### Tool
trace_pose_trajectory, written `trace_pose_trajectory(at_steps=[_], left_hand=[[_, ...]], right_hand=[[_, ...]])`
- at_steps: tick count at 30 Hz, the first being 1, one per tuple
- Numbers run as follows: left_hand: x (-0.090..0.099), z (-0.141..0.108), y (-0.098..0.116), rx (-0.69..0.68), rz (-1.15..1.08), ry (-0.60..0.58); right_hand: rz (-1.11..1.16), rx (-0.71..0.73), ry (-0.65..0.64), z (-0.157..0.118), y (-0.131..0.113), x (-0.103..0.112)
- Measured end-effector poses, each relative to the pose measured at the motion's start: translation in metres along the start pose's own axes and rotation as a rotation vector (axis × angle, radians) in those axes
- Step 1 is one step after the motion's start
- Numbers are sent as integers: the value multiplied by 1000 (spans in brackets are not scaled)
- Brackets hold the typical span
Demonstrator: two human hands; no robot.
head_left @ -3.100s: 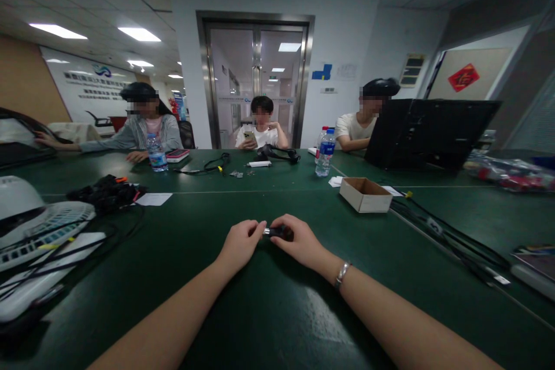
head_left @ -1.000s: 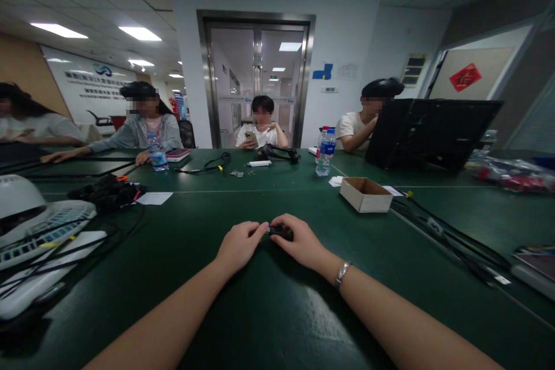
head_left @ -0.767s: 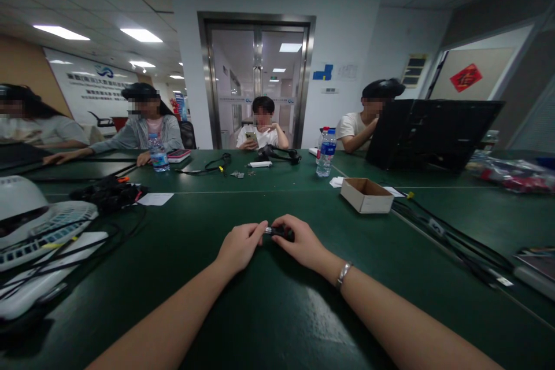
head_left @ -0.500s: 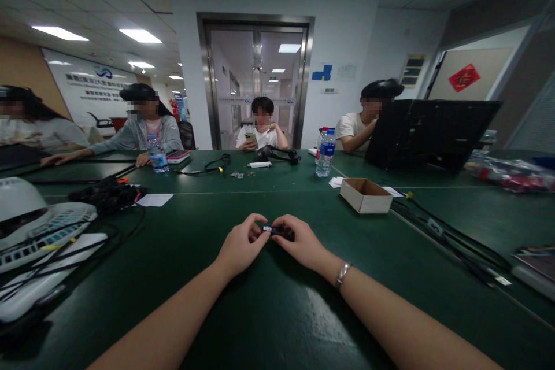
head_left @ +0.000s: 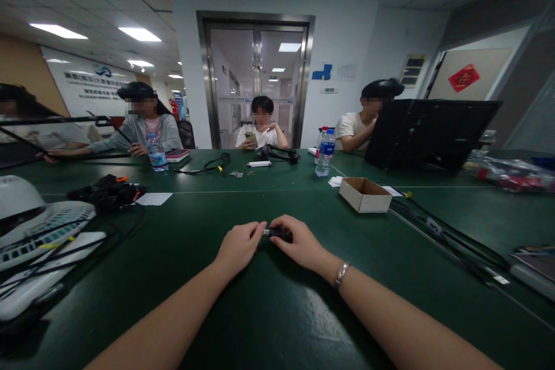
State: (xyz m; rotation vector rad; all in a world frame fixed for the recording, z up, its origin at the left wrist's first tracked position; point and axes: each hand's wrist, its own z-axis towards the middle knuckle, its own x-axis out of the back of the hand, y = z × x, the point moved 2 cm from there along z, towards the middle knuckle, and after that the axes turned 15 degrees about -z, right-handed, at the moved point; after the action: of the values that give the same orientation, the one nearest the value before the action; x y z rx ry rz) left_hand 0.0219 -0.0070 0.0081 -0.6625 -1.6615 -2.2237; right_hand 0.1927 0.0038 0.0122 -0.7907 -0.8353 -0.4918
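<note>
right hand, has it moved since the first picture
No: judged against the open box, the right hand stays in about the same place.

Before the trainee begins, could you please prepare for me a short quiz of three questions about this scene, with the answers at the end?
1. True or false: the silver bracelet is on the person's left wrist.

2. What does the person's right hand hold?
A: a phone
B: a small dark object with a shiny end
C: a water bottle

3. What colour is the cap of the bottle that stands nearest to the open box?

Key:
1. False; the silver bracelet is on the right wrist.
2. B.
3. Blue.
</note>
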Motion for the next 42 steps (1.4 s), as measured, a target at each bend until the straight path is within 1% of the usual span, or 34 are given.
trace_pose_trajectory(at_steps=[3,6,12,15,19,26,34,42], left_hand=[[0,-1,1,16,32,6],[1,-2,3,29,22,5],[1,-1,4,-51,-121,16],[0,1,1,-53,-143,-4],[0,1,-1,-29,-132,-17],[1,0,2,11,-89,-27],[1,1,-2,6,-92,-12],[2,1,-2,17,-113,-34]], right_hand=[[-5,9,-3,0,-1,0],[1,-11,13,0,1,0],[14,-67,40,1,8,0],[12,-62,39,1,7,0],[12,-56,45,2,6,1],[19,-36,57,1,4,2],[29,-4,77,1,4,2],[29,-4,62,0,3,3]])
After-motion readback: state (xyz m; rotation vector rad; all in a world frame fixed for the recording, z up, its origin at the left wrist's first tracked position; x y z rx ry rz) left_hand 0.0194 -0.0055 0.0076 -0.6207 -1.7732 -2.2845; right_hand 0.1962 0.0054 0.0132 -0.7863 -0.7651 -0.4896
